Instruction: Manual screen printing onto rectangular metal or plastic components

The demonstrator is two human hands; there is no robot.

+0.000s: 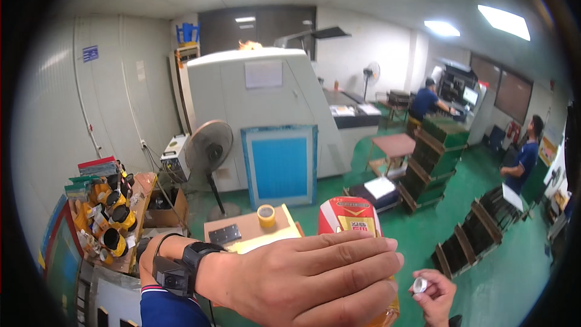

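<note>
While left hand (302, 281) wraps one red bottle (351, 218), fingers across front, right hand (434, 295) pinches one white cap (420, 284) just right of bottle, low in view. One wrist device (181, 266) on left forearm. One tape roll (265, 215) on box behind. One fan (209, 148) on green floor. Two people at machines, far right.
</note>
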